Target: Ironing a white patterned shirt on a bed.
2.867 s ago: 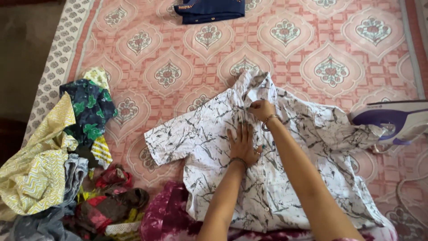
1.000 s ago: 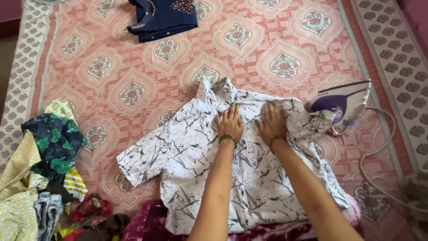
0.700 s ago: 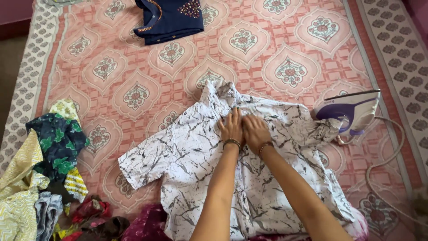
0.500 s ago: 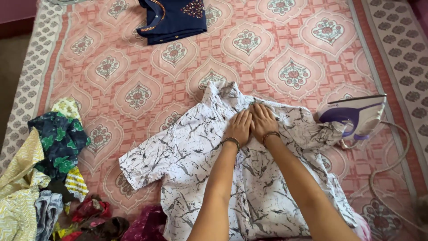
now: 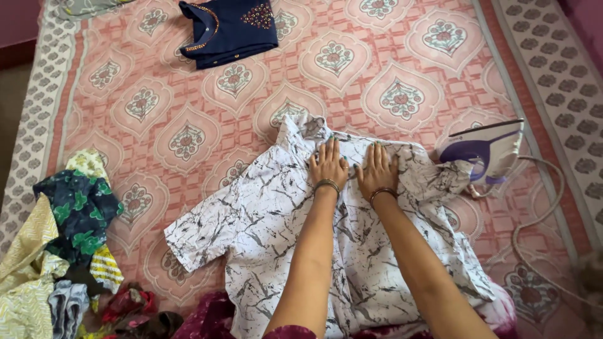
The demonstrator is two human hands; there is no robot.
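Observation:
A white short-sleeved shirt (image 5: 264, 220) with a grey marbled print lies spread on a pink patterned bedsheet (image 5: 188, 94), collar pointing away from me. My left hand (image 5: 328, 164) lies flat on the upper chest of the shirt, just below the collar, fingers spread. My right hand (image 5: 378, 171) lies flat beside it, a little to the right, also fingers apart. Both wrists carry bangles. Neither hand grips anything.
A white and purple clothes iron (image 5: 483, 152) stands on its heel at the shirt's right sleeve, its cord (image 5: 534, 220) looping to the right. A folded navy garment (image 5: 229, 28) lies at the far end. A heap of mixed clothes (image 5: 63, 251) sits at the left.
My hands went from pressed together at the shirt's middle to spread apart, sliding flat across the upper chest. Earlier the right hand pinched the placket near the collar.

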